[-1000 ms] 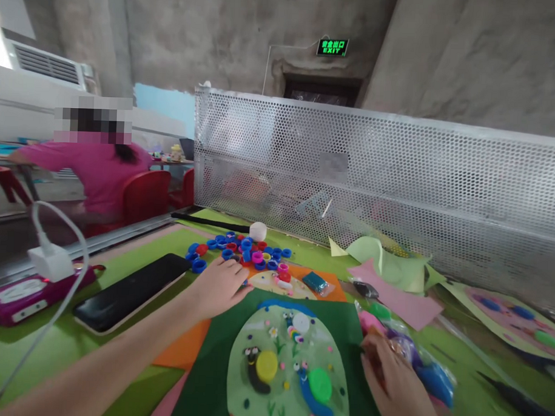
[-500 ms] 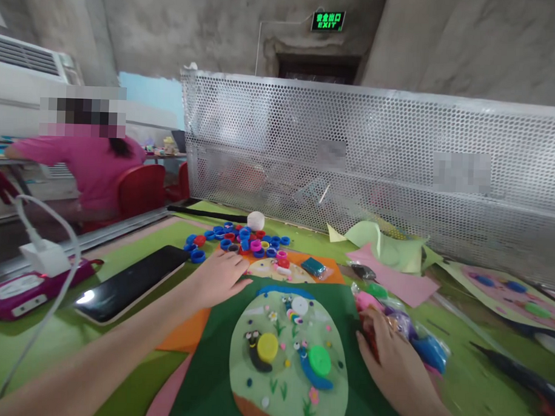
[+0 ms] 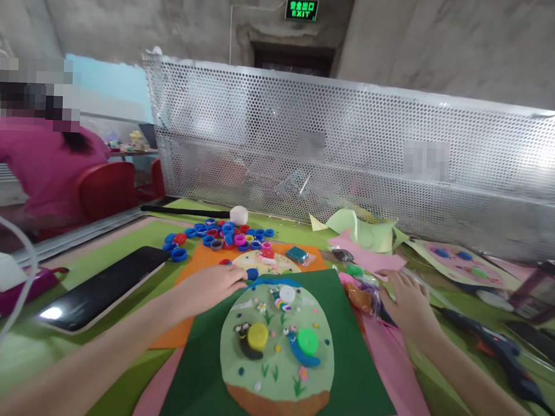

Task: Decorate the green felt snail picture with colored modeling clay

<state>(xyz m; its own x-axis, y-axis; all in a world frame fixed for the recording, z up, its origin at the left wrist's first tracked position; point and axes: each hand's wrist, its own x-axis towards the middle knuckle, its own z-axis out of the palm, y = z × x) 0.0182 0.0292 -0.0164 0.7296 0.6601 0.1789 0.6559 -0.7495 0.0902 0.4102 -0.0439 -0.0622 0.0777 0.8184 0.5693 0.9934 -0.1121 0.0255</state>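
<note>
– Hands first: how are they held?

– The left hand (image 3: 213, 286) is laid by the upper left edge of the dark green card (image 3: 362, 381), fingers loosely stretched, nothing seen between them. The right hand (image 3: 409, 300) is placed at the plastic packets (image 3: 360, 299) beyond the card's right edge; whether one is pinched cannot be told.

– And the card itself?

– It is set between the forearms, topped by an oval picture (image 3: 276, 369) on which three snails (image 3: 257, 337) are shown, shelled in yellow, green and white.

– Farther out?

– Bottle caps (image 3: 240, 239) are heaped past the left hand; a phone (image 3: 106, 290) is laid leftward, a glue gun (image 3: 491, 346) rightward. All is backed by a perforated screen (image 3: 353, 132).
</note>
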